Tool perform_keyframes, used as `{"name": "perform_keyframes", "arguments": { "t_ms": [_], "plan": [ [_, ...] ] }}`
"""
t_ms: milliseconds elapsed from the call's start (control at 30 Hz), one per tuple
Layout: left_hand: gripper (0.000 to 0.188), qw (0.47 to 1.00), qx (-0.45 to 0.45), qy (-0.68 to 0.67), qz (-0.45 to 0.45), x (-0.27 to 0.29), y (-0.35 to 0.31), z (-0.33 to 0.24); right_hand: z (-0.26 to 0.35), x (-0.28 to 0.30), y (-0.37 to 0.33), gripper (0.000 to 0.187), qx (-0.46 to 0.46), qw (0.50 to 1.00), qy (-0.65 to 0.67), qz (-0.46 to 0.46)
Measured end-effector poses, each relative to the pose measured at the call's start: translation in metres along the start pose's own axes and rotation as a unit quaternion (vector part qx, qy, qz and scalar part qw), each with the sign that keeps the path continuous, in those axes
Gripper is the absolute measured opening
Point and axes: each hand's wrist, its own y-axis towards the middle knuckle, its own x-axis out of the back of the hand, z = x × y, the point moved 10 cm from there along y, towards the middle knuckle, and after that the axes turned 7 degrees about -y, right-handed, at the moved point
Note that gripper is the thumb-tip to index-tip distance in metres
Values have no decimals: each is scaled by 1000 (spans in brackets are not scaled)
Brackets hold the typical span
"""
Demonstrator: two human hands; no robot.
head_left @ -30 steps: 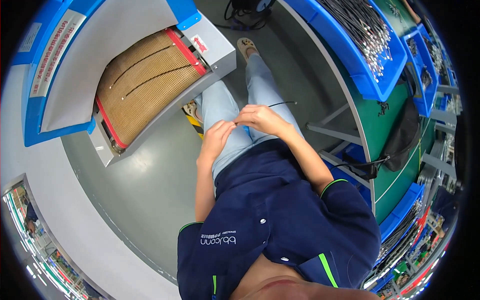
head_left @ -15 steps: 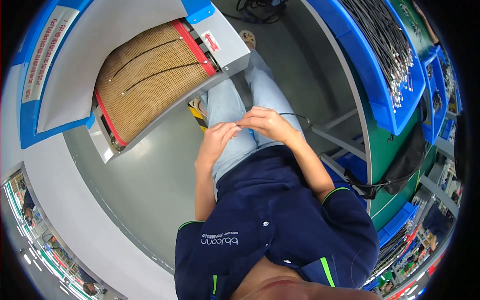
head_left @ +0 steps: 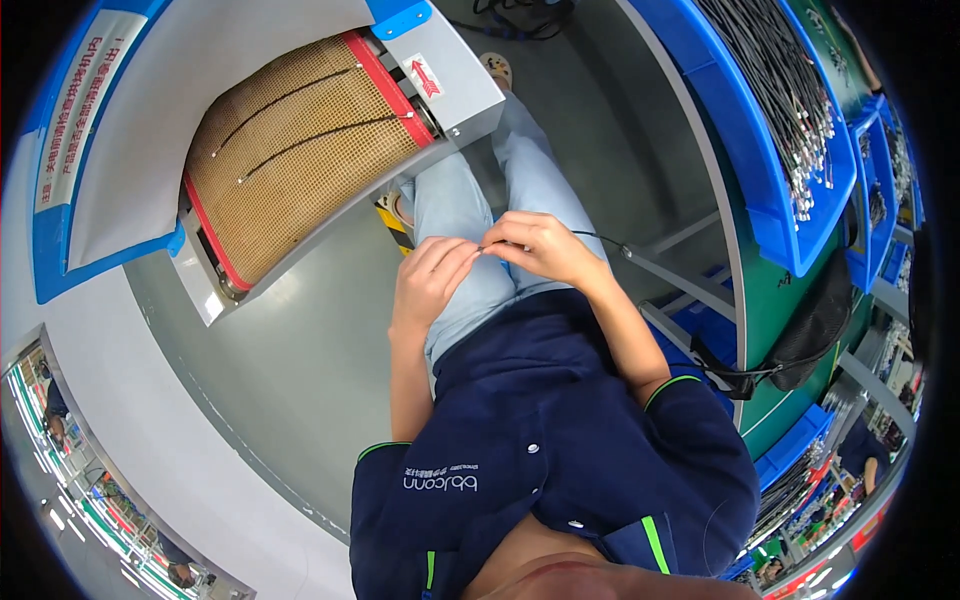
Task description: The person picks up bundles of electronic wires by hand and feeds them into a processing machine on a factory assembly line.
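My left hand (head_left: 433,283) and my right hand (head_left: 541,248) meet fingertip to fingertip above my lap. Between them they pinch one end of a thin black cable (head_left: 598,237). The rest of the cable passes behind my right hand and sticks out to the right, ending in a small connector. The pinched end is mostly covered by my fingers. Ahead on the left, two similar black cables (head_left: 318,150) lie apart on a brown mesh conveyor belt (head_left: 290,215) with red edges.
The belt's grey housing (head_left: 470,110) stands just ahead of my knees. To the right, a green-topped workbench (head_left: 765,335) carries a blue bin (head_left: 735,130) full of black cables and a black mesh pouch (head_left: 815,325). Metal legs and bars run beneath the bench.
My pinching fingertips have shifted slightly to the right, and the left fingers are a little more closed together. The whole view has moved slightly. Both hands keep the cable.
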Motion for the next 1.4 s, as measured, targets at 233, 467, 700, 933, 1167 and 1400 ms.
{"name": "perform_keyframes", "arguments": {
  "t_ms": [233, 467, 700, 933, 1167, 1400],
  "plan": [
    [17, 999, 19, -25, -4, 2, -9, 1, 1, -2, -6, 11, -21, 1000, 10, 8],
    [17, 1000, 4, -20, 2, -2, -4, -11, 5, 5, -14, 8, 2, 1000, 6, -19],
    [12, 999, 26, 30, 27, -1, -9, -7, 2, 14, -20, 11, -22, 1000, 4, 11],
    [15, 989, 120, 55, -58, 53, -42, 30, -42, 72, -52, 14, -129, 982, -141, 1],
    [15, 981, 167, 73, -70, 63, -52, 38, -47, 94, -61, 17, -177, 980, -82, -31],
    [15, 979, 171, 76, -79, 62, -55, 40, -44, 103, -60, 10, -135, 982, -114, -71]
  ]
}}
